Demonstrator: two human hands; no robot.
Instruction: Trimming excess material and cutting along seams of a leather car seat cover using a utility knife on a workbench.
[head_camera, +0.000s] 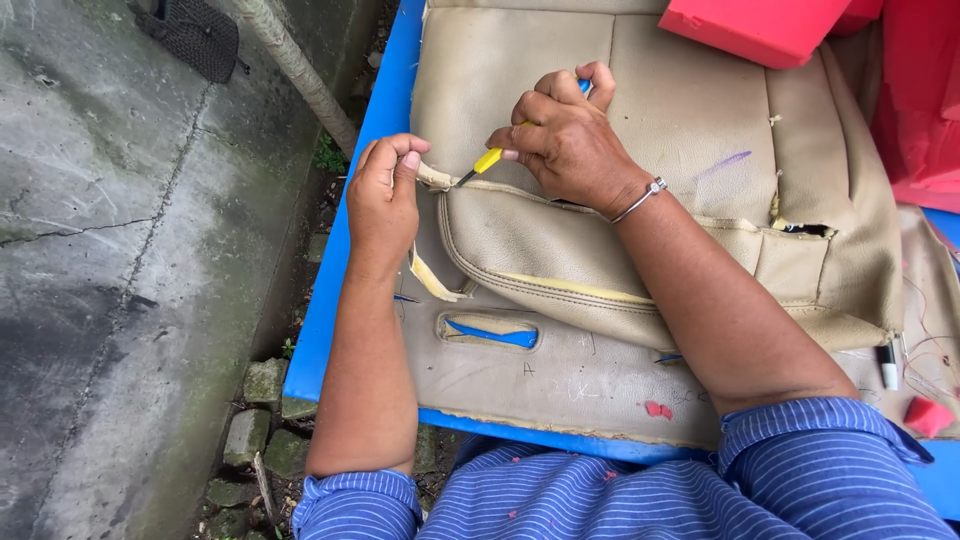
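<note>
The beige seat cover (640, 150) lies on the blue table (330, 300). Your right hand (565, 140) grips the yellow seam ripper (487, 160); your left hand (383, 195), at its 9 o'clock, pinches the seam strip (432, 177). A slipping blade could likely cut those fingers.

At the frame's centre the left hand (383, 195) pinches a strip of the beige seat cover (690, 130) lying on a blue table (335, 290), while the right hand (565, 140) grips a yellow-handled seam ripper (487, 161), its tip at that seam, red foam (760, 28) at the upper right.
</note>
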